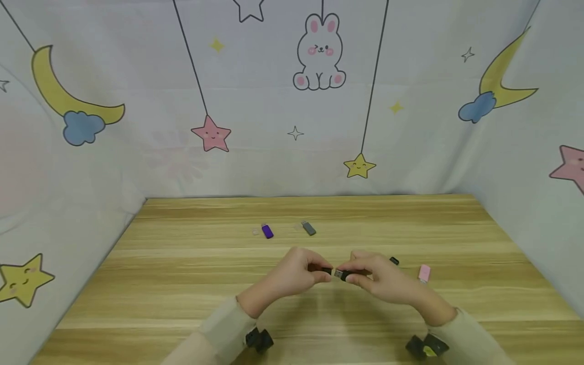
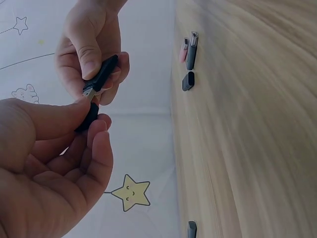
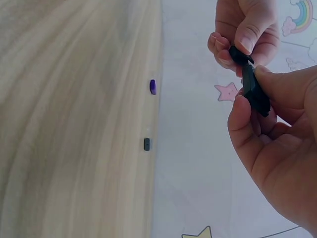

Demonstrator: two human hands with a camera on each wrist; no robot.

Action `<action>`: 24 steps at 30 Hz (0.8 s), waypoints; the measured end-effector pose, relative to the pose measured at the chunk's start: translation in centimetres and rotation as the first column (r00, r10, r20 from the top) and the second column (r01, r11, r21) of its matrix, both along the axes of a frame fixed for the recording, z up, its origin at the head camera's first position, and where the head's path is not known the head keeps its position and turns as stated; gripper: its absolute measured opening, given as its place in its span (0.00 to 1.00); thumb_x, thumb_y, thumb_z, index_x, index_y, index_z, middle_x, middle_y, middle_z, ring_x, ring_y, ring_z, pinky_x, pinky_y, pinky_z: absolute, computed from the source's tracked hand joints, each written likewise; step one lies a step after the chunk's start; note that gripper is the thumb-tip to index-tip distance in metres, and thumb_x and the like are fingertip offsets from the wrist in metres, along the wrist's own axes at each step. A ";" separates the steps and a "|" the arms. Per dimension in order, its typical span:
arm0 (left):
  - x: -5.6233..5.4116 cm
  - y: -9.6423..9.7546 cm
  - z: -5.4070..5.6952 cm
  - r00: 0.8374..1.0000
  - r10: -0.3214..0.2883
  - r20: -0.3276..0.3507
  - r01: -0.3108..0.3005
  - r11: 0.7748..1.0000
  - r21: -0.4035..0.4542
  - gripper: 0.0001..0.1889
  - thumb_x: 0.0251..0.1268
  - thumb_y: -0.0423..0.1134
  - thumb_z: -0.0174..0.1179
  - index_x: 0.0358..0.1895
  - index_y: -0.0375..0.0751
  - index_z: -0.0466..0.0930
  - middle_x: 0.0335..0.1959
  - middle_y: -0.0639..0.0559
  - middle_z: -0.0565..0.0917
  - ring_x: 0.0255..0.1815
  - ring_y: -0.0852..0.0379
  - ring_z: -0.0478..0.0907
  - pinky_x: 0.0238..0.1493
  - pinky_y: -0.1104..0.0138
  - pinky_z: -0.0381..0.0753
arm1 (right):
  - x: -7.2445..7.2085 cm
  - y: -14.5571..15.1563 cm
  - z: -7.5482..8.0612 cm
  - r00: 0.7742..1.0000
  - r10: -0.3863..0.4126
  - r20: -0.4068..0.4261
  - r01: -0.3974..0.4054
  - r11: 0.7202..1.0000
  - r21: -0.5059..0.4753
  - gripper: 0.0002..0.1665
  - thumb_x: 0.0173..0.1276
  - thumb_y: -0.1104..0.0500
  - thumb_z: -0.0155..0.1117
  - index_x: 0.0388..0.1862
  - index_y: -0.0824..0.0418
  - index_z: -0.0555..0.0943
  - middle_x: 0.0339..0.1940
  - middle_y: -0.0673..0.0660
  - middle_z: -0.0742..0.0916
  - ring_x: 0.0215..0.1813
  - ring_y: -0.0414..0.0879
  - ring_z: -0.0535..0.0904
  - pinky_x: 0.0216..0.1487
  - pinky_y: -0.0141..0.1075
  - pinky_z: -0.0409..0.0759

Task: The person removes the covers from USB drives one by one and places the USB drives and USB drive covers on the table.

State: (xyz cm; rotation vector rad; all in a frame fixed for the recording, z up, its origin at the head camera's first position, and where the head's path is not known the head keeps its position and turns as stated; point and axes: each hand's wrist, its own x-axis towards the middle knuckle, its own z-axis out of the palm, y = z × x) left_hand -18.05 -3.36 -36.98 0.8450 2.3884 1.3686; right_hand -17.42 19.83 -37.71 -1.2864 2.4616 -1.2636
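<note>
Between thumb and fingers, my left hand [image 1: 298, 271] pinches a small black cap [image 2: 88, 119]. My right hand [image 1: 380, 279] grips a black USB stick [image 3: 255, 94] whose metal plug [image 1: 338, 274] points at the cap. In the head view a small gap separates plug and cap; both hands are raised over the middle of the table. From the left wrist, the plug's tip appears close to the cap, partly behind my left thumb. Fingers cover much of the stick's body in the head view.
On the wooden table [image 1: 205, 263] lie a purple USB stick [image 1: 267, 231] and a grey one [image 1: 308, 228], with a clear cap [image 1: 255, 231] beside the purple one. Right of my hands are a black cap [image 2: 188, 81], a dark USB stick [image 2: 192, 51] and a pink one [image 1: 424, 272].
</note>
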 end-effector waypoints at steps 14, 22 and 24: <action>-2.2 1.0 1.1 0.996 0.087 -0.036 -0.086 0.996 0.016 0.09 0.63 0.34 0.64 0.45 0.36 0.86 0.37 0.48 0.87 0.32 0.62 0.81 0.32 0.72 0.80 | -2.2 1.3 0.8 0.989 -0.143 0.042 0.140 0.988 0.060 0.12 0.71 0.63 0.59 0.50 0.66 0.82 0.33 0.52 0.82 0.32 0.36 0.74 0.35 0.33 0.79; -3.1 1.4 1.4 0.991 0.127 -0.041 -0.126 0.992 0.031 0.08 0.62 0.34 0.65 0.43 0.37 0.87 0.36 0.50 0.85 0.32 0.61 0.80 0.32 0.71 0.79 | -3.4 1.8 1.4 0.969 -0.240 0.050 0.234 0.967 0.099 0.12 0.70 0.63 0.60 0.49 0.65 0.83 0.32 0.51 0.83 0.30 0.37 0.75 0.30 0.32 0.76; -3.4 1.6 1.4 0.990 0.130 -0.058 -0.128 0.991 0.027 0.08 0.62 0.34 0.65 0.42 0.38 0.87 0.34 0.51 0.85 0.30 0.62 0.78 0.31 0.71 0.78 | -3.7 1.9 1.5 0.963 -0.262 0.069 0.254 0.962 0.099 0.12 0.70 0.63 0.61 0.49 0.66 0.82 0.32 0.52 0.84 0.29 0.38 0.75 0.28 0.33 0.76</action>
